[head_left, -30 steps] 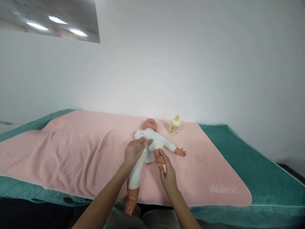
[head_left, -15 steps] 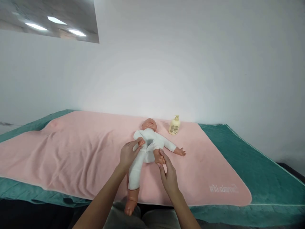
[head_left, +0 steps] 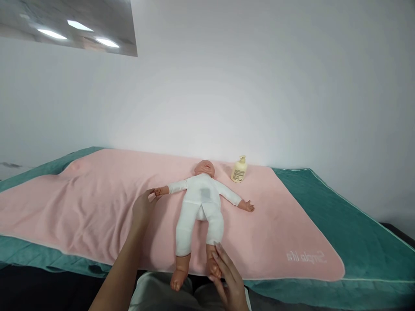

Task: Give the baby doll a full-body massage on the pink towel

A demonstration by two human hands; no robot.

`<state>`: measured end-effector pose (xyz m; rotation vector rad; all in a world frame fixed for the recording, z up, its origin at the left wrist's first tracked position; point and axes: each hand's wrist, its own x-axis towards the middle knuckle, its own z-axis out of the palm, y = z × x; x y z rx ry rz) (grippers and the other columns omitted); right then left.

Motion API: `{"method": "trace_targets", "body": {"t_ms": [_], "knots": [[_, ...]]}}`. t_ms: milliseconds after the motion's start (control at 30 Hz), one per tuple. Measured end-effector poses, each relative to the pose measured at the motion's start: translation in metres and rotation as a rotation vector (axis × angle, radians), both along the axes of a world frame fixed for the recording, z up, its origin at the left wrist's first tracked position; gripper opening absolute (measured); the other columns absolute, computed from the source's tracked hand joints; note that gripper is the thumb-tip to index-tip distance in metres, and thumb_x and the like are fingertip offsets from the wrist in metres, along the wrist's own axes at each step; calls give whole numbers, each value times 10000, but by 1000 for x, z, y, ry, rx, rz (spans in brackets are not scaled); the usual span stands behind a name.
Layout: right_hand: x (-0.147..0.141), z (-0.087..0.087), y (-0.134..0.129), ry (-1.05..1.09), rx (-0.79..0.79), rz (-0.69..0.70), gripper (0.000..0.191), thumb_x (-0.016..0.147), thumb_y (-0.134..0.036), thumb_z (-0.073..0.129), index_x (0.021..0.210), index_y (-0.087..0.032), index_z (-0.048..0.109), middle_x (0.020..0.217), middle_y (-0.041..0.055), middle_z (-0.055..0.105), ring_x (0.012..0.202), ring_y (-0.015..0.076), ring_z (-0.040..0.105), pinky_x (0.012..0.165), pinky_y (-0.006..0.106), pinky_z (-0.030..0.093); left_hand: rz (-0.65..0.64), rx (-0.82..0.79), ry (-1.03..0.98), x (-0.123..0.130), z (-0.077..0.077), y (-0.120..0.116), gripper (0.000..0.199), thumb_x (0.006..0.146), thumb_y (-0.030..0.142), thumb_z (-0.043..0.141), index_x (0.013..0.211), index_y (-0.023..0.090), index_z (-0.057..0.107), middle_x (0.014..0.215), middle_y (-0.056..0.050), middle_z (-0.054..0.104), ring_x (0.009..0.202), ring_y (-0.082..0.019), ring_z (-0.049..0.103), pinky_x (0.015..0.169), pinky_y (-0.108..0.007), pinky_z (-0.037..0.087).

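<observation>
A baby doll point(head_left: 203, 192) in a white cloth body lies on its back, head toward the wall, arms spread and legs stretched toward me. My left hand point(head_left: 145, 207) pinches the doll's hand point(head_left: 161, 191) on the left side, that arm drawn out sideways. Around the doll's foot point(head_left: 214, 264) on the right, my right hand point(head_left: 230, 280) has its fingers closed. The doll's other foot point(head_left: 180, 274) hangs past the blanket's near edge, untouched. A grey patch shows on the doll's belly.
Beneath the doll spreads a pink blanket point(head_left: 272, 242), wrinkled at the left, over a green quilted cover point(head_left: 327, 211). A cream pump bottle point(head_left: 239, 170) stands right of the doll's head. A white wall point(head_left: 227, 86) rises behind.
The doll's raised leg has come down straight with my right hand. My left hand has moved left, carrying the doll's arm from across its body out to the side.
</observation>
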<state>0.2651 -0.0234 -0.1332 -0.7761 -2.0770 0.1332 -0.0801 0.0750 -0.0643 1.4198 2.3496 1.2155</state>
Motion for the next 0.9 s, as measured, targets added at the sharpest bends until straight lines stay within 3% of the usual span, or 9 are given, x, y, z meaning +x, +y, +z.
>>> {"method": "trace_targets", "body": {"t_ms": [100,233,400,533,700,900], "knots": [[0,-19,-6,-33,51,11,578,917,-199,549,1460,-269,362,1420,89,483,1232,264,543,976,382,524,-34,-100,74,-7,-8,2,343,842,371,465,1034,171,668,966,-124,727,877,-304,671,643,-324,457],[-1,-41,-6,-18,92,7,552,920,-186,539,1445,-263,390,1383,93,523,1221,271,548,958,395,537,-65,-117,92,-10,-13,5,296,815,346,461,873,159,683,895,-146,720,843,-320,665,630,-332,435],[-2,-48,-5,-20,104,-16,552,929,-169,515,1454,-253,371,1408,91,497,1237,261,536,961,384,534,-29,-79,7,-8,-14,3,326,825,365,490,1028,165,648,922,-122,728,839,-302,678,626,-320,459],[-1,-36,-2,1,117,-47,515,949,-165,470,1451,-236,377,1414,92,494,1243,244,534,973,362,518,-7,1,-80,-1,-12,2,375,853,397,515,1151,184,593,1039,-95,723,906,-259,688,691,-301,504],[-2,-8,16,95,94,-51,500,953,-126,417,1443,-221,380,1420,104,487,1298,243,479,1016,408,483,11,197,-176,22,-4,3,370,874,434,536,1187,248,607,1200,-38,674,1079,-242,639,870,-339,503],[-16,35,45,257,22,-24,491,947,-108,425,1415,-251,404,1406,92,503,1317,236,458,1041,445,468,-144,377,-315,63,8,7,355,803,410,658,1120,252,669,1174,-14,688,1109,-224,625,976,-352,479]]}}
